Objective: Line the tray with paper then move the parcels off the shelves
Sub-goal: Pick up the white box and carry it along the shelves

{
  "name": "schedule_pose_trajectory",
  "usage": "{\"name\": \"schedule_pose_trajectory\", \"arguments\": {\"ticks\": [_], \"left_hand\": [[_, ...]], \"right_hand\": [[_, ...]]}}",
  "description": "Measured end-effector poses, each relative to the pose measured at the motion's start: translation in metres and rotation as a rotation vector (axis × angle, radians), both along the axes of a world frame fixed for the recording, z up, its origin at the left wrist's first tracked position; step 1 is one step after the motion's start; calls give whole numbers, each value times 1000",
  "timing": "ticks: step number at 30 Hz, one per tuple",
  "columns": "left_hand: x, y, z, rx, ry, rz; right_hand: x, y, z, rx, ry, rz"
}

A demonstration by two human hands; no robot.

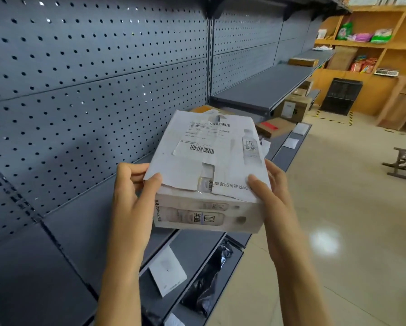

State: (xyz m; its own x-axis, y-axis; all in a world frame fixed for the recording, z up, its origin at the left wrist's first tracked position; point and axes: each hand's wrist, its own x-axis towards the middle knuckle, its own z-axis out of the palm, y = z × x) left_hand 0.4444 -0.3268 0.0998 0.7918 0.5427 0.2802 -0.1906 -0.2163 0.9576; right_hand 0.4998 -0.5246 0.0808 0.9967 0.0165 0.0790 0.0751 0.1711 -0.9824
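White carton parcel [206, 170] held in air over front edge of shelf [79, 231], long axis pointing away from person. Left hand [131, 196] clasps near-left corner, right hand [268, 196] near-right corner; both equally near. Tray not visible.

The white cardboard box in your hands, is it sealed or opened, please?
Opened: the white cardboard box has torn tape and a lifted top flap.

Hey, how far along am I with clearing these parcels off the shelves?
Done: the near stretch of the grey shelf lies bare; no tray is in view, so the lining can't be judged. In hand: the left hand and right hand hold a white box. Left: a white envelope and black bag below, and brown boxes further along.
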Motion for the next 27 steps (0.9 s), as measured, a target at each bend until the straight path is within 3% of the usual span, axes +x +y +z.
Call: {"name": "schedule_pose_trajectory", "arguments": {"ticks": [15, 27], "left_hand": [[84, 6, -10, 102, 199, 407], [131, -23, -32, 150, 356, 488]], "right_hand": [[161, 40, -21, -88, 165, 477], [251, 35, -25, -257, 0, 632]]}}
